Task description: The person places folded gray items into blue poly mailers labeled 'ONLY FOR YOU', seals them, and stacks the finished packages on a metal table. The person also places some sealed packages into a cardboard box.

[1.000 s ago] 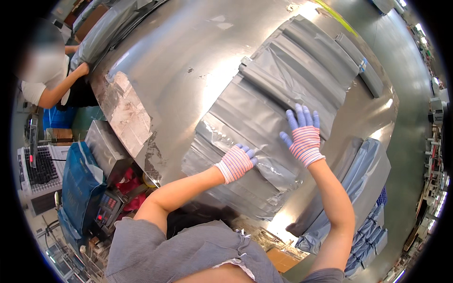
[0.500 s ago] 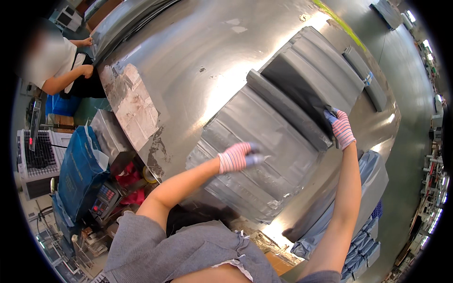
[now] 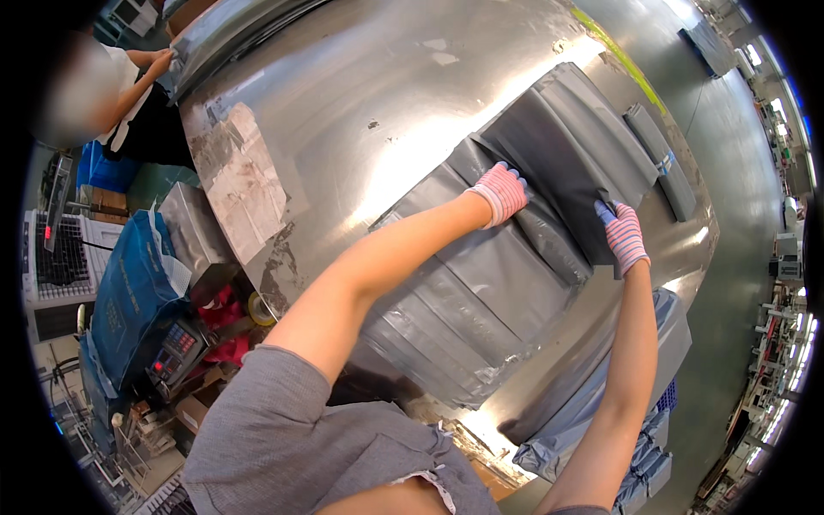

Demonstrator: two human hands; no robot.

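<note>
A broad stack of glossy grey plastic sheets (image 3: 481, 292) lies across the metal table, creased in long bands. My right hand (image 3: 622, 233), in a pink-striped glove with blue fingertips, pinches the near edge of a darker grey plastic sheet (image 3: 558, 154) on the far right part of the stack. My left hand (image 3: 502, 196), gloved alike, is on the middle of the stack with its fingers curled against the plastic beside the dark fold. Its fingertips are partly hidden, but the fingers look closed on the sheet.
The metal table (image 3: 343, 112) has a worn pale patch (image 3: 245, 184) at left. A banded grey bundle (image 3: 661, 163) lies at right; grey-blue plastic bundles (image 3: 592, 386) stand near my right arm. A blue bag (image 3: 133, 292) and keypad device (image 3: 176, 348) are at left. A co-worker (image 3: 129, 94) handles plastic.
My left hand has swung away from me and right, from above the near stack onto the middle fold. The rolled fold there is now flattened and crumpled. My right hand keeps its grip.
</note>
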